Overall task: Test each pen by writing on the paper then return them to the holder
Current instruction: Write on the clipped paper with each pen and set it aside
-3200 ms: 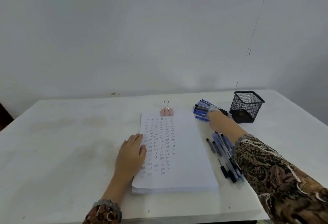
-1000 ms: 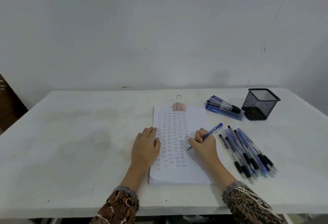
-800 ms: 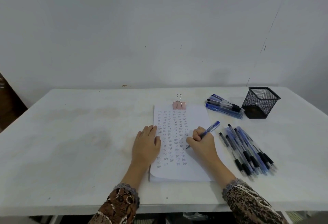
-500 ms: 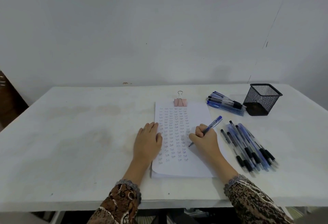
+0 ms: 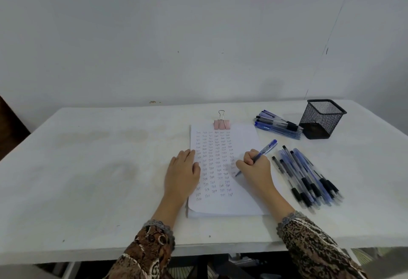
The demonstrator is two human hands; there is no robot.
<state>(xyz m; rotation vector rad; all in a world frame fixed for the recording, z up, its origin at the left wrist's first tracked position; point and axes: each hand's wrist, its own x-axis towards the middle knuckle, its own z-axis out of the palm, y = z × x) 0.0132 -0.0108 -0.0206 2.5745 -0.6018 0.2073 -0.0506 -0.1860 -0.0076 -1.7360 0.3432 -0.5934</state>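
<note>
– Blue pen (image 5: pixel 266 148), where is it?
– Clasped in the right hand (image 5: pixel 256 168), fingers curled round the barrel, tip down on the paper (image 5: pixel 242 203) beside the rows of written words.
– The left hand (image 5: pixel 182 176)?
– Flat, fingers straight, resting on the sheet's left edge.
– Around them?
– A pink binder clip (image 5: pixel 221 123) at the paper's top; loose pens (image 5: pixel 306 178) just right of it; another bunch (image 5: pixel 278 126) beside the black mesh holder (image 5: pixel 322 120), on the white table (image 5: pixel 88 168).
</note>
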